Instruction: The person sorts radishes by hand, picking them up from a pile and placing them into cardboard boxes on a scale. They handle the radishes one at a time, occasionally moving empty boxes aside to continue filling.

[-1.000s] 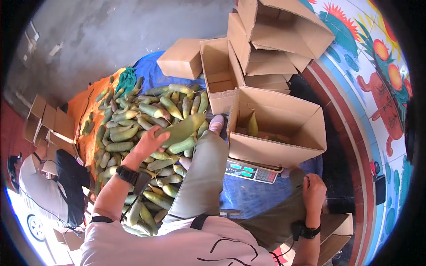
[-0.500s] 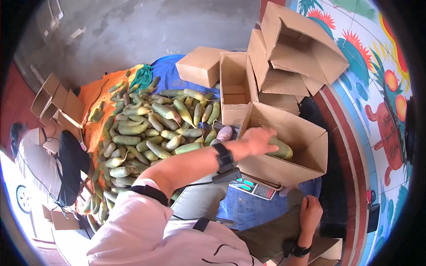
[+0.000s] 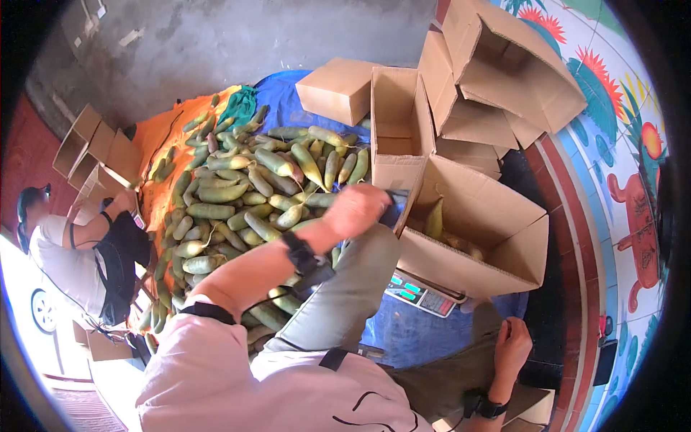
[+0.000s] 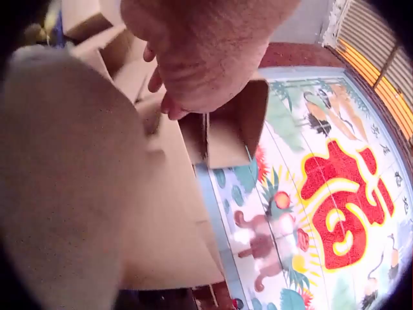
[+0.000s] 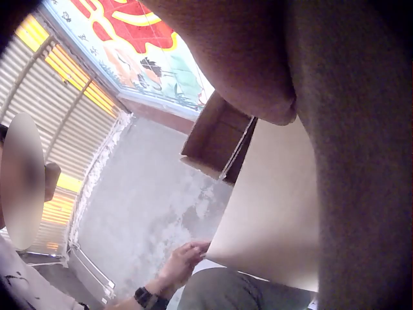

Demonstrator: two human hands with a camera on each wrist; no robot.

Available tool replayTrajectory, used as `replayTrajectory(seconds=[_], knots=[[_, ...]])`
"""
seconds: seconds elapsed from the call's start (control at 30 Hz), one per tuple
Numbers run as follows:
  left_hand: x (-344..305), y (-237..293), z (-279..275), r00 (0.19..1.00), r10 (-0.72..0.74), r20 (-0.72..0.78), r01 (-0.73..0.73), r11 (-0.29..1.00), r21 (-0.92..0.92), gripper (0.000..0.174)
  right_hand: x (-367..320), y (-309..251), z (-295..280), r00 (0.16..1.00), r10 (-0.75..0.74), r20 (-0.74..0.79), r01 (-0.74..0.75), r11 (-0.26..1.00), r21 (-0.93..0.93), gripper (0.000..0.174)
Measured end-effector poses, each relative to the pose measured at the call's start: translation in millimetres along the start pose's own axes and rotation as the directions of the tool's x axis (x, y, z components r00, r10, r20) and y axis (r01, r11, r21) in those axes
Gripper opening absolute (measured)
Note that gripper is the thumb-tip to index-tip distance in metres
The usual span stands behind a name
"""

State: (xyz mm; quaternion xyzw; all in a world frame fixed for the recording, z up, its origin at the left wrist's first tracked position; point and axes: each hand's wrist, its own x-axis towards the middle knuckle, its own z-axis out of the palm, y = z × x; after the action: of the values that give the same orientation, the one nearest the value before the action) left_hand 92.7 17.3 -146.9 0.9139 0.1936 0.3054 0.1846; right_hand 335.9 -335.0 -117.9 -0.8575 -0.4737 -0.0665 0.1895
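Observation:
My left hand (image 3: 360,210) holds nothing, above my bent knee and beside the near left edge of a cardboard box (image 3: 475,252). In the left wrist view, the fingers of this hand (image 4: 200,64) hang loosely bent. Inside the box, a green radish (image 3: 435,219) leans upright, with more radishes low in the shade. The box stands on a digital scale (image 3: 421,294) with lit green displays. My right hand (image 3: 512,345) rests on my other knee, fingers loosely curled around nothing. A big pile of green radishes (image 3: 216,194) spreads at left.
An open carton (image 3: 396,108), a closed one (image 3: 335,90) and stacked cartons (image 3: 511,68) stand at the back. Blue sheeting (image 3: 403,331) and orange sheeting (image 3: 151,209) cover the floor. Another person (image 3: 68,252) sits at far left near small boxes. A painted tile wall (image 3: 612,129) runs along the right.
My left hand carried a radish from the pile into the box, let it go, and has drawn back left out of the box. My right hand stays on the knee.

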Motion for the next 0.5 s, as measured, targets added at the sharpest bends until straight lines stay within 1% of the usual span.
replayTrajectory(seconds=[0.03, 0.1, 0.17, 0.2, 0.23, 0.3, 0.37, 0.4, 0.47, 0.5], knots=[[-14.8, -11.0, -14.7, 0.99, -0.137, 0.045, 0.133, 0.988, 0.072, 0.017, 0.7, -0.7, -0.1, 1.0, -0.006, -0.004, 0.006, 1.0, -0.014, 0.007], [-50.7, -40.5, -34.3, 0.971, -0.214, -0.104, 0.225, 0.968, 0.107, 0.017, 0.5, 0.2, 1.4, 1.0, -0.013, -0.001, 0.013, 0.999, -0.03, 0.007], [-89.8, -67.9, -53.4, 0.925, -0.375, -0.068, 0.381, 0.909, 0.17, 0.015, 0.0, 2.3, 3.4, 1.0, -0.023, -0.003, 0.023, 0.999, -0.039, 0.007], [-106.8, -72.4, -62.6, 0.863, -0.506, -0.003, 0.493, 0.839, 0.231, 0.016, 0.3, 2.8, 4.1, 1.0, -0.026, 0.006, 0.026, 0.999, -0.04, 0.007], [-125.2, -74.8, -70.4, 0.776, -0.628, 0.053, 0.588, 0.752, 0.298, 0.019, 0.6, 3.3, 4.4, 1.0, -0.025, 0.004, 0.025, 0.998, -0.05, 0.006], [-178.8, -103.5, -65.5, 0.678, -0.726, 0.115, 0.611, 0.644, 0.461, 0.022, 1.6, 1.5, 4.8, 1.0, -0.029, 0.012, 0.029, 0.998, -0.059, 0.006], [-239.3, -134.4, -53.8, 0.548, -0.777, 0.31, 0.525, 0.609, 0.595, 0.027, 2.7, -1.6, 4.3, 0.999, -0.047, 0.017, 0.048, 0.997, -0.068, 0.007], [-263.8, -139.7, -46.6, 0.54, -0.781, 0.313, 0.531, 0.605, 0.594, 0.027, 3.1, -1.3, 5.7, 0.998, -0.051, 0.027, 0.053, 0.996, -0.069, 0.007], [-300.9, -140.0, -35.5, 0.411, -0.858, 0.307, 0.641, 0.512, 0.572, 0.03, 3.7, 0.1, 8.3, 0.997, -0.075, 0.009, 0.075, 0.993, -0.089, 0.007], [-304.9, -131.0, -35.6, 0.402, -0.861, 0.311, 0.647, 0.508, 0.569, 0.03, 3.9, -1.2, 8.6, 0.997, -0.079, 0.019, 0.08, 0.993, -0.092, 0.007]])
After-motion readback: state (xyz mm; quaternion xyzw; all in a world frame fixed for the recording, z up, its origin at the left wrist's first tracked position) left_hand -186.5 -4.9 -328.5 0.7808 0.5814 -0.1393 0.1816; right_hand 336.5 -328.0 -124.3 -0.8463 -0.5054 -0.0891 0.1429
